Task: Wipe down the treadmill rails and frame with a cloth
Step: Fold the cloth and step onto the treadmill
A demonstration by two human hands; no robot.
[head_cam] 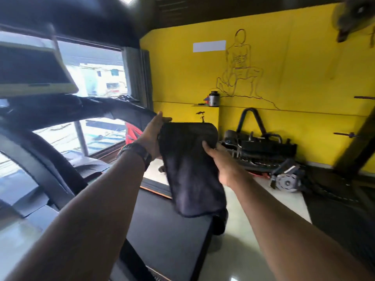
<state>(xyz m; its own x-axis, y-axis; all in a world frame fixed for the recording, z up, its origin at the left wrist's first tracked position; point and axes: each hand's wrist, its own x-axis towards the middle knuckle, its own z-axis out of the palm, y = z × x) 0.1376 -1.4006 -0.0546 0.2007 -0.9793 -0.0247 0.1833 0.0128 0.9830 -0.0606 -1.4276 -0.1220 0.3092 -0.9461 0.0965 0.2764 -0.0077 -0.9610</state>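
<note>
1. Yellow wall [274, 57] with a line drawing fills the space beyond both hands; a window [97, 78] lies off to their left.
2. Between the hands hangs the dark cloth [190, 169], folded, its long side running up and down, above the treadmill belt [162, 230].
3. The left hand [153, 134] grips the cloth's upper left edge, fingers hidden behind it. The right hand [223, 165] pinches the right edge, thumb in front.
4. The handrail [129, 114] ends just beside the left hand, up and to its left, and runs away leftward under the console [30, 67].
5. The left hand is nearer, so the cloth probably goes up-left onto the rail end.
</note>
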